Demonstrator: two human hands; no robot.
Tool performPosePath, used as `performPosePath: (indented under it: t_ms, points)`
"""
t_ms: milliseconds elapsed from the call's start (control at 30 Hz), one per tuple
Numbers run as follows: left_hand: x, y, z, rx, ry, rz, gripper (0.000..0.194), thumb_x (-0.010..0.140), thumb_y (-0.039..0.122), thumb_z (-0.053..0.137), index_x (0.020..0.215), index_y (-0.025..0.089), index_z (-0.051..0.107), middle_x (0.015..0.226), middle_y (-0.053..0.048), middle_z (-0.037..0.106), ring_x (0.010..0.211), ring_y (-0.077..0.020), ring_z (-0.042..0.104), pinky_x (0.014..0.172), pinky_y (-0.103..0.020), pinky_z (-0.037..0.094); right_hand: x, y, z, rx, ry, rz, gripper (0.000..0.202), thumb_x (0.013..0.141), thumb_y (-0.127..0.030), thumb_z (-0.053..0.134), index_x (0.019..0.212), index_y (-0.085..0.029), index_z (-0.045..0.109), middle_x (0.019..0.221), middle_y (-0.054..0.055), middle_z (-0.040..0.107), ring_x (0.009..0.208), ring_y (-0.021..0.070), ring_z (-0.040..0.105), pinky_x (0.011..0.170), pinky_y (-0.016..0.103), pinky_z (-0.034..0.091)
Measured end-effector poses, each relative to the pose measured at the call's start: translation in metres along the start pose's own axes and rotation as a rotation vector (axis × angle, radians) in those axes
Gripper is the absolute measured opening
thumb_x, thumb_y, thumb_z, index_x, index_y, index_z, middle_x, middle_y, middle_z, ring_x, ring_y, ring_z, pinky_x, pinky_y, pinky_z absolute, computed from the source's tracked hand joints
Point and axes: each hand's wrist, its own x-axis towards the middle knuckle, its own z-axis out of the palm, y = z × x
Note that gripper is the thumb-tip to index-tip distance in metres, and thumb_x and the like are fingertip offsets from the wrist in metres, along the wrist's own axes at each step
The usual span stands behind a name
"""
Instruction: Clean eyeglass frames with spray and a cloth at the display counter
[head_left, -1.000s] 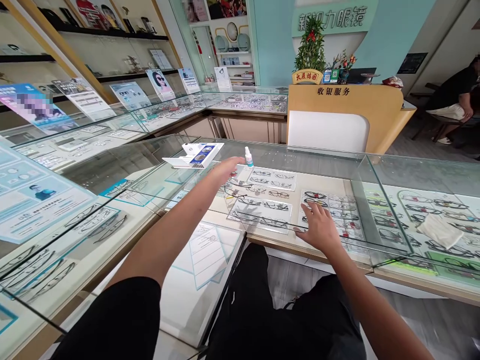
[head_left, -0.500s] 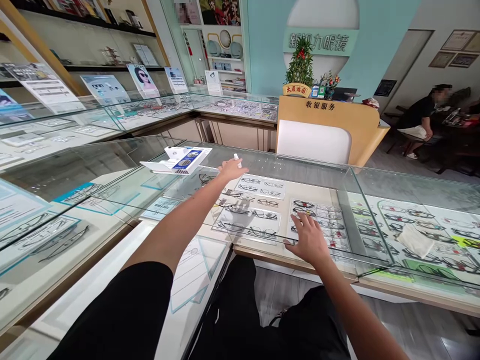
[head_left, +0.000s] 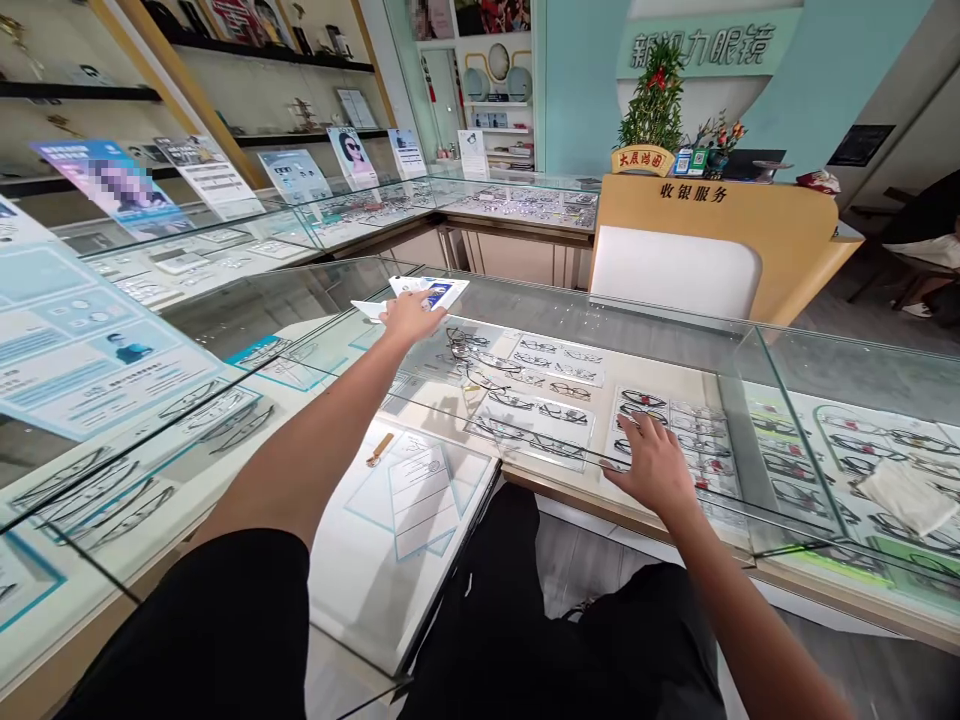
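My left hand (head_left: 412,318) is stretched over the glass counter (head_left: 675,345) and covers part of a white folded card with a blue panel (head_left: 450,292). Its fingers are partly hidden against the card, and any grip or small item in them cannot be made out. My right hand (head_left: 660,465) rests on the glass near the front edge, fingers apart, holding nothing. Under the glass beneath it lies a tray of eyeglasses (head_left: 686,430). Between my hands, more eyeglasses (head_left: 562,412) lie inside the case.
A white cloth (head_left: 907,495) lies at the right. Beyond the counter stands a wooden desk (head_left: 720,230) with a plant (head_left: 652,100). Upright printed cards (head_left: 351,158) line the back left case. Part of a seated person shows at the far right edge.
My left hand has moved left, from above the glass onto the folded card. The small white bottle it held is out of sight. The view has turned left; my right hand stays spread.
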Motion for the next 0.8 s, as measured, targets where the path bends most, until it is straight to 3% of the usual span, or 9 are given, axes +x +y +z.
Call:
performPosePath:
  t_ms: [167, 300, 633, 800]
  points:
    - [-0.021, -0.041, -0.004, 0.006, -0.031, -0.077, 0.073, 0.088, 0.054, 0.074, 0.154, 0.022, 0.068, 0.173, -0.021, 0.051, 0.157, -0.0539, 0.041, 0.125, -0.067, 0.034, 0.000, 0.000, -0.001, -0.007, -0.008, 0.002, 0.080, 0.100, -0.058, 0.066, 0.166, -0.015, 0.051, 0.166, 0.022, 0.056, 0.153, 0.0434, 0.050, 0.123, 0.058, 0.045]
    - [-0.032, -0.060, 0.002, -0.003, -0.054, -0.106, 0.073, 0.087, 0.053, 0.076, 0.153, 0.024, 0.069, 0.171, -0.022, 0.054, 0.158, -0.0547, 0.041, 0.125, -0.068, 0.033, -0.001, 0.001, 0.001, -0.010, 0.017, -0.008, 0.079, 0.098, -0.056, 0.067, 0.164, -0.014, 0.052, 0.165, 0.023, 0.057, 0.151, 0.0439, 0.051, 0.122, 0.059, 0.045]
    - [-0.041, -0.072, 0.006, -0.017, -0.087, -0.111, 0.077, 0.086, 0.057, 0.077, 0.157, 0.029, 0.065, 0.179, -0.018, 0.046, 0.162, -0.0527, 0.038, 0.127, -0.065, 0.034, -0.002, 0.001, 0.000, -0.027, 0.027, -0.007, 0.077, 0.099, -0.055, 0.066, 0.164, -0.016, 0.052, 0.165, 0.022, 0.057, 0.151, 0.0425, 0.053, 0.122, 0.058, 0.046]
    - [-0.048, -0.069, 0.001, -0.044, -0.084, -0.123, 0.073, 0.086, 0.050, 0.081, 0.154, 0.029, 0.065, 0.181, -0.018, 0.041, 0.162, -0.0531, 0.036, 0.128, -0.068, 0.032, -0.001, 0.001, -0.001, -0.024, 0.014, -0.003, 0.078, 0.098, -0.055, 0.067, 0.164, -0.016, 0.051, 0.166, 0.022, 0.056, 0.153, 0.0425, 0.052, 0.123, 0.057, 0.046]
